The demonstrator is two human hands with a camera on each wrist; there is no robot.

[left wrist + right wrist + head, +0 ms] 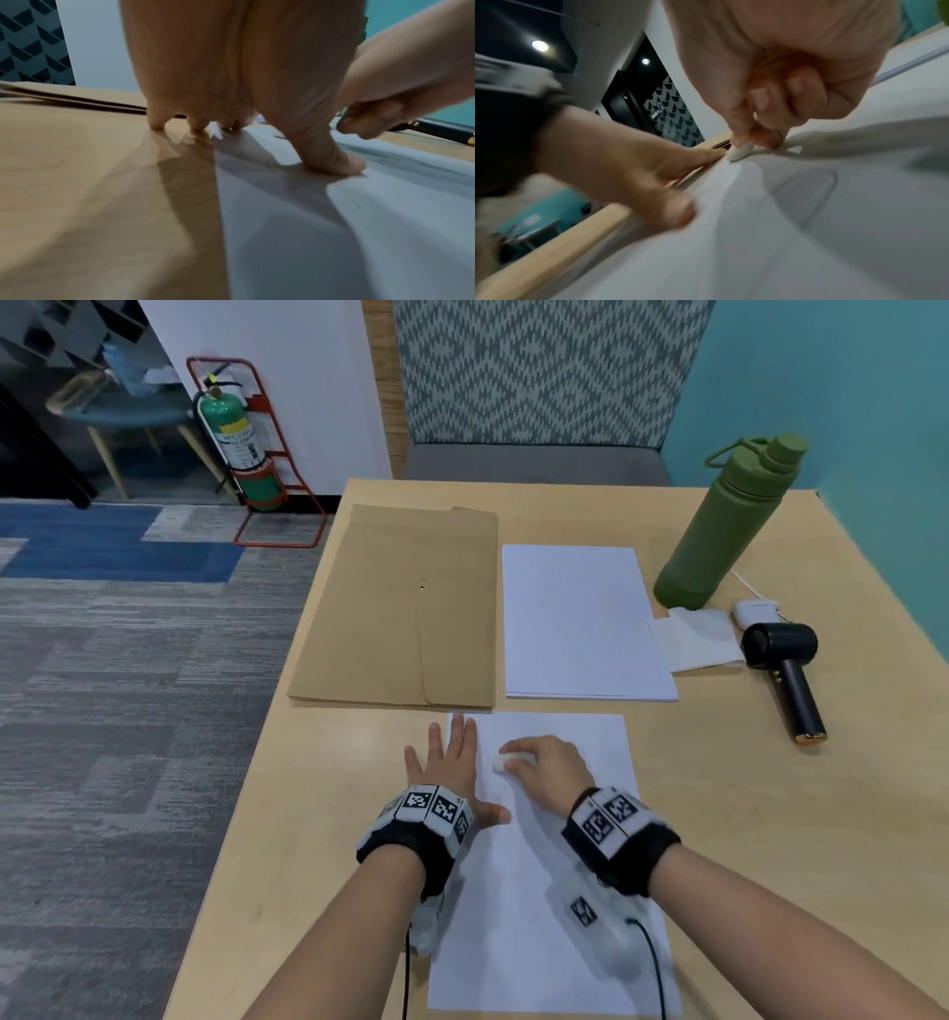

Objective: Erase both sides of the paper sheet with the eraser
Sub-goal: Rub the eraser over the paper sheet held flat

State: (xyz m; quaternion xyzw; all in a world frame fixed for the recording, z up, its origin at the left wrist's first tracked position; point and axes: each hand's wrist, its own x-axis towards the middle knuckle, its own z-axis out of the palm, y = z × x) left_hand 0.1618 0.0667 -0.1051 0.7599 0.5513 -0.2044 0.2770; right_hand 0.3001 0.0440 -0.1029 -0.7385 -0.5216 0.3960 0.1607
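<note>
Evidently the left hand, fingers spread flat, pins the paper sheet at lower centre against sliding. Right hand pinches the eraser onto it to rub.

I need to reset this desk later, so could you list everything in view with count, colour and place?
Single white paper sheet: one, white, near table edge, under both hands.
Small white eraser: one, white, on the sheet, in right hand.
Brown paper envelope: one, brown, far left on table.
Stack of white paper: one, white, right of envelope.
Green metal bottle: one, green, far right, upright.
White tissue: one, white, beside the bottle.
Small white case: one, white, behind the fan.
Black handheld fan: one, black, right side, lying.
Light wooden table: one, tan.
Green fire extinguisher: one, green, floor, red stand.
Left hand: flat, pressing the sheet's left edge.
Right hand: gripping the eraser.
</note>
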